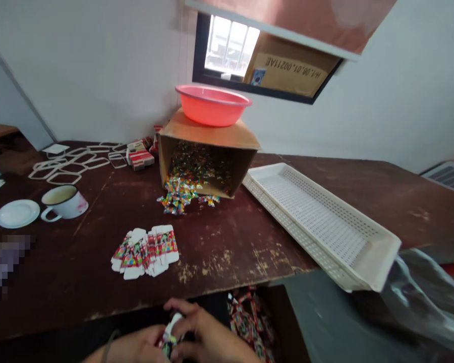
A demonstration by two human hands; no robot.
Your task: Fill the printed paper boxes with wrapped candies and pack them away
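Note:
At the bottom of the head view, below the table's front edge, my left hand point(144, 345) and my right hand point(200, 330) come together on a small printed carton point(168, 339) with a white flap. Fingers of both hands close around it, and part of it is hidden behind them. On the table in front lies a spread stack of flat printed cartons point(146, 252), red and white. Farther back, wrapped candies point(179, 194) spill from a cardboard box point(212, 135) lying on its side. Beside my right hand, a box below the table holds many red printed packs point(251, 317).
A pink basin point(214, 106) sits on the cardboard box. White perforated trays point(371, 269), stacked, overhang the table's right front edge. At left are an enamel mug point(66, 204), a white lid point(18, 214) and several pale frame-like loops point(64, 177). Clear plastic point(427, 297) lies at lower right.

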